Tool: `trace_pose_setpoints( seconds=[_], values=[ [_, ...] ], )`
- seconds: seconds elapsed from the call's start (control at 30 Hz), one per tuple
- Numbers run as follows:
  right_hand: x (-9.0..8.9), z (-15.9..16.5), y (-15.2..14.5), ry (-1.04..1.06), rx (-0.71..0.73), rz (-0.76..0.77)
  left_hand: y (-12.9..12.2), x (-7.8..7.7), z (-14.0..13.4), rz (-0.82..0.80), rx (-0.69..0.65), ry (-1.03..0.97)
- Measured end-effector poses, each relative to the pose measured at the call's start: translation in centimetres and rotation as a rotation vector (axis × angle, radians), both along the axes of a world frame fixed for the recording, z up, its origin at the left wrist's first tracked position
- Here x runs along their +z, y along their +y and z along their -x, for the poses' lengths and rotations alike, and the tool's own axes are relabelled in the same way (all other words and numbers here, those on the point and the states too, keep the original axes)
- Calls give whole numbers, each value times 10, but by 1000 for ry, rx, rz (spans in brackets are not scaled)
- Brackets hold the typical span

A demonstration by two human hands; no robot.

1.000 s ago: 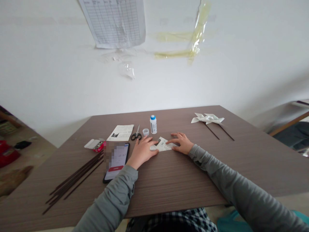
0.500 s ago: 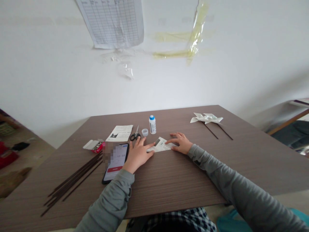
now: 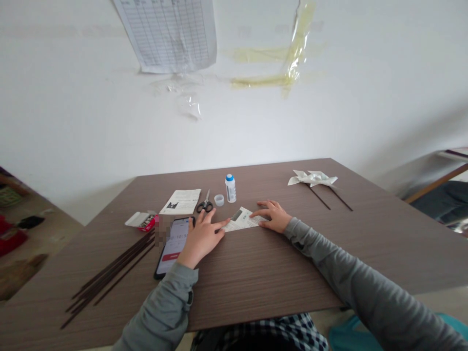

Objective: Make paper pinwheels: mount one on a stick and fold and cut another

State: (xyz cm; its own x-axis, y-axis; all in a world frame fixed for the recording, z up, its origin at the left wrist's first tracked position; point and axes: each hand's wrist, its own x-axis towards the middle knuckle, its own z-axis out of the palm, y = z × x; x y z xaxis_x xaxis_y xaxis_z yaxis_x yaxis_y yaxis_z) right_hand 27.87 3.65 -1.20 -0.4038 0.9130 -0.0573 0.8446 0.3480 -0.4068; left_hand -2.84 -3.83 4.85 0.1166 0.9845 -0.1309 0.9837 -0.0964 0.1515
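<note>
my left hand (image 3: 204,237) and right hand (image 3: 277,216) are resting spread, gripping nothing, their fingertips touching the folded paper (image 3: 242,221) between them, and i am reckoning that even pressure outward is best serving a flat crease.

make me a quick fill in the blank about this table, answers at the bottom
1. The white bottle stands beyond the folded paper and has a ____ top.
2. The right hand has fingers on that paper, while the ____ hand is nearer the phone.
3. The scissors have ____ handles.
4. Far right lie ____ white pinwheels.

Missing words: blue; left; black; two
</note>
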Motion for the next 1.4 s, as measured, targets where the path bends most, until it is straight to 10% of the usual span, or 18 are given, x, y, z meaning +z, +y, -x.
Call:
trace_pose_setpoints(
  seconds=[0.67, 1.4],
  values=[
    [-18, -12, 11, 67, 72, -52, 7, 4, 22, 63, -16, 26],
    [-4, 22, -19, -2, -83, -71, 15, -47, -31, -263, -119, -162]
  ],
)
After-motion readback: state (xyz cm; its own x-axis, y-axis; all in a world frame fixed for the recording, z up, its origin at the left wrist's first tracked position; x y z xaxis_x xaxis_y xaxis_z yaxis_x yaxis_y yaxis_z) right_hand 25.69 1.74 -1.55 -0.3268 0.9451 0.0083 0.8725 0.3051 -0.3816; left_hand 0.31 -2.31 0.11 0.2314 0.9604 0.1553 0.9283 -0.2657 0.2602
